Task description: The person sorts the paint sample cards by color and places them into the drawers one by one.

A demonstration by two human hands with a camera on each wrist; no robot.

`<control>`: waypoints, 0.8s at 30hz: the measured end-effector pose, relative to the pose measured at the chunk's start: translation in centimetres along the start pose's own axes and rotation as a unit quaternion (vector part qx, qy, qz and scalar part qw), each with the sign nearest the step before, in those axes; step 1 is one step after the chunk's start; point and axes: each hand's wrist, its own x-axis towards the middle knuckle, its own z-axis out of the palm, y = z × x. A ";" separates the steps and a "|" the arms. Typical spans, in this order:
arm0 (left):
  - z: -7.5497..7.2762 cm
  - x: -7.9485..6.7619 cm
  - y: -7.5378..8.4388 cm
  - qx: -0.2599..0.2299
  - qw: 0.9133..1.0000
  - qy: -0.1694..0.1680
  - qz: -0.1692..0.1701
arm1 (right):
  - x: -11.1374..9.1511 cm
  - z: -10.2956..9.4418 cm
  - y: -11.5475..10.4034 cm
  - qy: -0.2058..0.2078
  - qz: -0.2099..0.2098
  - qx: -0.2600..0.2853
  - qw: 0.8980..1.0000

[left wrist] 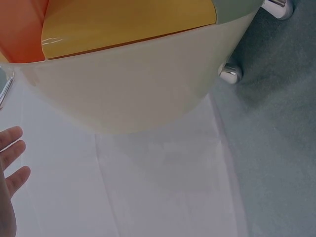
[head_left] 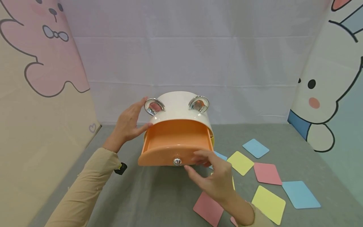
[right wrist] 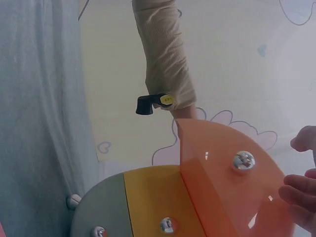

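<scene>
A glossy white cabinet (head_left: 178, 105) with rounded sides and two silver ears stands in the middle in the head view. Its top orange drawer (head_left: 167, 155) is pulled out, with a round silver knob (head_left: 177, 161) on the front. My left hand (head_left: 127, 124) rests against the cabinet's left side by the ear, fingers extended. My right hand (head_left: 216, 176) is at the right part of the drawer front, thumb and fingers apart and nothing between them. Whether the fingertips touch the front, I cannot tell. Below the orange drawer, the right wrist view shows a yellow drawer (right wrist: 150, 197) and a grey-green drawer (right wrist: 101, 207), both closed.
Several coloured cards lie on the grey cloth (head_left: 127, 195) to the right, among them a yellow card (head_left: 240, 163), a pink card (head_left: 267, 173) and a blue card (head_left: 301, 194). A white curtain (head_left: 187, 56) hangs behind; printed panels flank the table.
</scene>
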 end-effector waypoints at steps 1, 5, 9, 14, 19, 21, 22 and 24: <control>0.0 0.0 0.0 0.001 1.000 -0.001 0.000 | 0.2 -0.4 0.1 -0.002 -0.004 -0.006 1.000; 0.0 0.0 0.0 0.003 1.000 -0.003 -0.002 | 0.6 -2.5 1.2 -0.011 -0.008 -0.020 1.000; -0.1 0.0 0.0 0.002 1.000 -0.003 -0.003 | 0.3 -4.8 2.8 -0.033 0.003 -0.022 0.999; -0.1 -0.1 0.0 0.000 1.000 -0.002 -0.003 | -1.0 -7.4 4.4 -0.091 0.064 -0.064 0.992; 0.1 -0.1 -0.2 -0.002 1.000 -0.001 0.000 | -3.0 -8.8 5.1 -0.164 0.150 -0.152 0.963; 0.2 -0.1 -0.3 -0.001 1.000 0.000 0.001 | -3.9 -9.0 5.1 -0.202 0.192 -0.180 0.943; 0.2 -0.1 -0.2 -0.002 1.000 0.000 0.001 | -4.4 -9.0 5.1 -0.223 0.210 -0.190 0.933; 0.2 -0.1 -0.2 -0.001 1.000 0.000 0.001 | -5.3 -9.0 5.0 -0.262 0.238 -0.204 0.913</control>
